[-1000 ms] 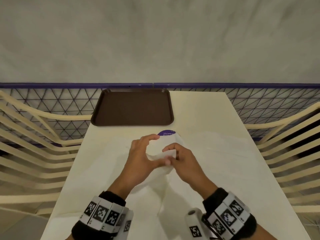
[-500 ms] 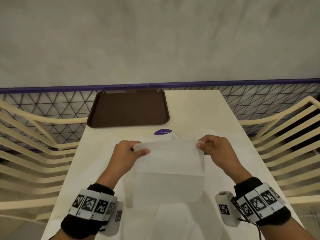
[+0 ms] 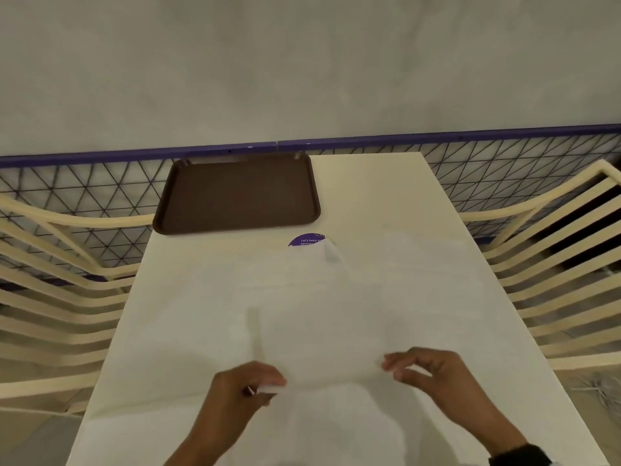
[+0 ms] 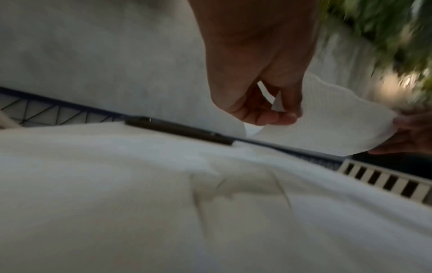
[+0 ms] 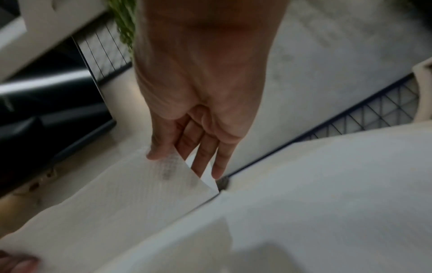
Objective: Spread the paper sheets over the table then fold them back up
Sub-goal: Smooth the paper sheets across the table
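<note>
Thin white paper sheet point(image 3: 322, 331) is pinched at its near corners by the left hand point(image 3: 242, 388) and right hand point(image 3: 433, 375) above the cream worktop point(image 3: 369, 196).

2 hands point(image 3: 336, 381), 1 brown tray point(image 3: 235, 193), 1 table point(image 3: 376, 193), 1 purple sticker point(image 3: 304, 240), 1 held paper sheet point(image 3: 322, 324)

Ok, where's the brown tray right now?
In the head view the brown tray sits at the table's far left corner, against the mesh fence, just beyond the purple sticker and the spread paper sheets.
</note>
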The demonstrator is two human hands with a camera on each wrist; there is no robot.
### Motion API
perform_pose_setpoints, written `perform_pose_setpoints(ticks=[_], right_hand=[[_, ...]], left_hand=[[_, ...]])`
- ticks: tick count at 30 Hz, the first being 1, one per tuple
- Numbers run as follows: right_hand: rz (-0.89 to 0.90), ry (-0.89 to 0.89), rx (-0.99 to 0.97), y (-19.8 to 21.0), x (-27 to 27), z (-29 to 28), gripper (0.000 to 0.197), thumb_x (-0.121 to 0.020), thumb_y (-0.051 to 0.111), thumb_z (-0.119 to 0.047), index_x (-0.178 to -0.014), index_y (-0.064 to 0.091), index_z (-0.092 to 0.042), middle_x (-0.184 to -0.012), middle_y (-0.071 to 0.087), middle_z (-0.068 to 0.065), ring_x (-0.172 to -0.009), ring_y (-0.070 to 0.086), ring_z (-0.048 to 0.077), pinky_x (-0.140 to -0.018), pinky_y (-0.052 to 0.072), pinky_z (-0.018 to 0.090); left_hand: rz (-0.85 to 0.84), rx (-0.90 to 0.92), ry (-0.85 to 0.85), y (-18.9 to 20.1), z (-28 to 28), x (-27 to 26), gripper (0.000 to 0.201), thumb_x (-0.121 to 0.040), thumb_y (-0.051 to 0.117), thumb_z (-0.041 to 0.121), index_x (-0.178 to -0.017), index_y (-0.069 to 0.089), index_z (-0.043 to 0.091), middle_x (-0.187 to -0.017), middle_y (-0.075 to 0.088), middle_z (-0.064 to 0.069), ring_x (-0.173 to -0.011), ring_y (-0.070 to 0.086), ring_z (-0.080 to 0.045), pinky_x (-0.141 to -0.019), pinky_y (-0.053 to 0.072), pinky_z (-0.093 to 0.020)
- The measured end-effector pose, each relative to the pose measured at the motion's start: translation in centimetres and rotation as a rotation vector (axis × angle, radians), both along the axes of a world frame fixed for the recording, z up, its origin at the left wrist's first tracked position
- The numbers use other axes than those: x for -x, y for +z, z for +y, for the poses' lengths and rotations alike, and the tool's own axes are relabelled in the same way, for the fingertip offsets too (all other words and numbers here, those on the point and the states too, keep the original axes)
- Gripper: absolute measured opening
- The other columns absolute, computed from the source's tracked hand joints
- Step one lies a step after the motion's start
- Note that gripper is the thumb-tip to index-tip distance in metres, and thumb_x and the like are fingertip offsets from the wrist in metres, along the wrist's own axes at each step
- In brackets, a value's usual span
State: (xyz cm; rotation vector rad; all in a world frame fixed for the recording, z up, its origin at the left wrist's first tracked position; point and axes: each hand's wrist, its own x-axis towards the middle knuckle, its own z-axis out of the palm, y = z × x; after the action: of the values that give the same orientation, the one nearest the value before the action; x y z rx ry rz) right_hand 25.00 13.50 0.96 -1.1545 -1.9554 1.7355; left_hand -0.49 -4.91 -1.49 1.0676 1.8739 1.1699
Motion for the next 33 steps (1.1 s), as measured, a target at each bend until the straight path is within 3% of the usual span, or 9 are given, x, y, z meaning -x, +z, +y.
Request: perform_pose_setpoints(ticks=[7, 11, 16, 19, 21, 24, 27, 31, 33], right_hand=[[-0.2, 0.039, 0.022, -4.1, -0.5, -0.6, 0.02, -0.077, 0.073, -0.008, -0.065, 0.072, -0.023, -0.074, 0.073, -0.003, -0.073, 0.066, 0.007, -0.073, 0.049, 0.018], [-0.134, -0.043, -0.111, -3.7, 2.0, 1.6, 0.023, -0.077, 0.074, -0.01, -0.058, 0.065, -0.02, -0.059, 0.063, -0.007, -0.059, 0.053, 0.002, -0.06, 0.041, 0.017], [-0.181, -0.066, -0.239, -3.9, 6.0, 4.3, 0.02, -0.08, 0.071, -0.015, -0.064, 0.062, -0.023, -0.058, 0.058, -0.011, -0.056, 0.049, 0.001, -0.053, 0.037, 0.009], [-0.274, -0.041, -0.276, -4.7, 6.2, 4.7, 0.014, -0.082, 0.069, -0.016, -0.091, 0.065, -0.024, -0.088, 0.064, -0.004, -0.08, 0.055, 0.008, -0.064, 0.038, 0.004], [-0.349, 0.008, -0.387, -5.0, 5.1, 4.1, 0.037, -0.085, 0.066, -0.016, -0.12, 0.056, -0.023, -0.113, 0.054, -0.014, -0.105, 0.046, 0.003, -0.082, 0.031, 0.005], [-0.312, 0.067, -0.666, -5.4, 3.1, 1.7, 0.045, -0.089, 0.054, -0.015, -0.132, 0.045, -0.025, -0.126, 0.044, -0.011, -0.119, 0.034, 0.001, -0.101, 0.022, 0.011], [-0.317, 0.258, -0.765, -6.2, 3.1, -2.0, 0.036, -0.094, 0.034, -0.028, -0.128, 0.045, -0.028, -0.127, 0.056, -0.005, -0.122, 0.039, 0.008, -0.107, 0.016, 0.009], [-0.467, 0.574, -0.753, -8.8, 5.5, -5.2, 0.055, -0.096, 0.005, -0.052, -0.147, 0.0, -0.031, -0.153, 0.019, -0.005, -0.143, 0.014, 0.012, -0.11, -0.007, 0.01], [-0.519, 0.625, -0.694, -10.0, 5.5, -5.7, 0.062, -0.096, 0.008, -0.056, -0.145, -0.008, -0.021, -0.151, 0.021, -0.005, -0.14, 0.021, 0.012, -0.113, 0.003, 0.021]], left_hand=[[-0.024, 0.35, 0.007, -2.8, -0.4, -1.3, 0.017, -0.078, 0.073, 0.012, -0.071, 0.072, 0.028, -0.051, 0.065, 0.004, -0.045, 0.055, 0.001, -0.051, 0.042, -0.01], [0.139, 0.284, 0.124, -2.9, 1.4, 0.1, 0.023, -0.075, 0.076, 0.022, -0.065, 0.061, 0.036, -0.048, 0.063, 0.013, -0.05, 0.06, 0.001, -0.053, 0.04, -0.007], [0.26, 0.287, 0.182, -3.8, 4.2, 2.1, 0.032, -0.079, 0.072, 0.026, -0.054, 0.053, 0.02, -0.052, 0.062, 0.005, -0.054, 0.057, -0.008, -0.055, 0.041, -0.019], [0.236, 0.32, 0.219, -4.0, 4.7, 2.2, 0.016, -0.08, 0.071, 0.028, -0.09, 0.066, 0.017, -0.082, 0.068, 0.002, -0.073, 0.063, -0.018, -0.063, 0.045, -0.023], [0.312, 0.317, 0.237, -4.1, 3.8, 1.5, 0.037, -0.082, 0.068, 0.03, -0.117, 0.058, 0.022, -0.103, 0.062, 0.007, -0.078, 0.061, -0.015, -0.07, 0.045, -0.023], [0.643, 0.132, 0.138, -4.0, 1.9, -0.6, 0.034, -0.09, 0.046, 0.042, -0.116, 0.058, 0.024, -0.105, 0.064, 0.008, -0.081, 0.065, -0.013, -0.071, 0.051, -0.023], [0.834, 0.01, -0.17, -5.5, 1.5, -3.7, 0.05, -0.099, 0.019, 0.042, -0.114, 0.062, 0.022, -0.11, 0.068, 0.004, -0.102, 0.063, -0.013, -0.094, 0.037, -0.018], [0.943, 0.173, -0.421, -8.7, 2.2, -5.4, 0.062, -0.099, 0.009, 0.044, -0.149, 0.008, 0.007, -0.157, 0.009, -0.005, -0.144, 0.006, -0.018, -0.112, 0.007, -0.026], [0.926, 0.24, -0.48, -10.1, 1.8, -5.2, 0.07, -0.097, 0.014, 0.051, -0.148, 0.002, 0.004, -0.157, -0.004, -0.009, -0.145, 0.0, -0.019, -0.113, 0.007, -0.027]])
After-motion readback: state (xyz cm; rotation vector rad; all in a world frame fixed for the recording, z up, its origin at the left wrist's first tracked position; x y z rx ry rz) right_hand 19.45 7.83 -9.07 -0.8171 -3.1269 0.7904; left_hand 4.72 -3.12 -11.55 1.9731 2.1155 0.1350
